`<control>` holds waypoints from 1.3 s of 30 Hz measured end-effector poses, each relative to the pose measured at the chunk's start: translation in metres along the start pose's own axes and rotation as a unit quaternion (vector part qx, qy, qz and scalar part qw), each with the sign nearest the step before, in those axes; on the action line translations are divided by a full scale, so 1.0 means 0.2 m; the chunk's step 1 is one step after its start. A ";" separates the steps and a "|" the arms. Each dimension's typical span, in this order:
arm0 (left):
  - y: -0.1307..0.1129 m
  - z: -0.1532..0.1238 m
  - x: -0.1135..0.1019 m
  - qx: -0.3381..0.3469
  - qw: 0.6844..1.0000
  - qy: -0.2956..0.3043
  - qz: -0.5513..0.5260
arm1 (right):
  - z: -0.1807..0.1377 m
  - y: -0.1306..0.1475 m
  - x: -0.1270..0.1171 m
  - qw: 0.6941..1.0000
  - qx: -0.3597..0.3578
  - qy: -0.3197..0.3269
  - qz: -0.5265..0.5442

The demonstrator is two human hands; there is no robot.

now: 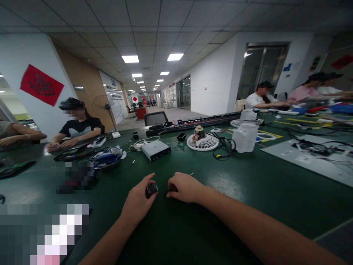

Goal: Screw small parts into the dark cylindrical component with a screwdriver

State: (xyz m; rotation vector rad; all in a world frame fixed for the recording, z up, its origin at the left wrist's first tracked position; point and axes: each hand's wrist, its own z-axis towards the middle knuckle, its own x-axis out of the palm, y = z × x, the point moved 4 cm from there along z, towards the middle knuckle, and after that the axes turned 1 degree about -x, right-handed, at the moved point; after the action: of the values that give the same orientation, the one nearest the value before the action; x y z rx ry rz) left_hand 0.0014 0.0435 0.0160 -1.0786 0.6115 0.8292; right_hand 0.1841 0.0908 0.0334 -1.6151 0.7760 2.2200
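Observation:
My left hand point(140, 197) is closed around a small black rounded piece point(151, 190), held between thumb and fingers just above the green table point(176, 228). A short gap to its right, my right hand point(183, 187) is curled with its fingertips pointing down and towards the left hand. What those fingers hold is hidden. A thin pale stick-like tip point(192, 173) shows just behind the right hand; whether it is in the grip I cannot tell. Beyond both hands lies a grey, box-shaped disc drive point(156, 149) with a black front.
A white fan grille with a motor point(202, 141), a white housing point(245, 138) and a small black tray point(181, 137) stand farther back. Black cable point(224, 149) lies beside the housing. A grey panel point(311, 158) lies right. Co-workers sit left point(79, 125) and far right.

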 end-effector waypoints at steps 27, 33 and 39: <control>-0.12 -0.07 0.01 0.176 0.981 -0.005 -0.078 | -0.04 0.07 -0.05 0.958 -0.148 -0.192 0.156; -0.14 -0.09 0.00 0.232 0.972 -0.011 -0.042 | -0.02 0.04 -0.05 0.966 -0.044 -0.206 0.152; -0.14 -0.11 0.00 0.262 0.965 0.002 -0.004 | -0.03 0.04 -0.04 0.977 0.022 -0.164 0.136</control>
State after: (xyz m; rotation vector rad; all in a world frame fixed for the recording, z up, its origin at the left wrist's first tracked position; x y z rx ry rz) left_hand 0.0238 0.0174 0.0222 -0.5973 0.7758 0.6084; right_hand 0.1875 0.0821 0.0417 -1.1302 0.9888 2.5472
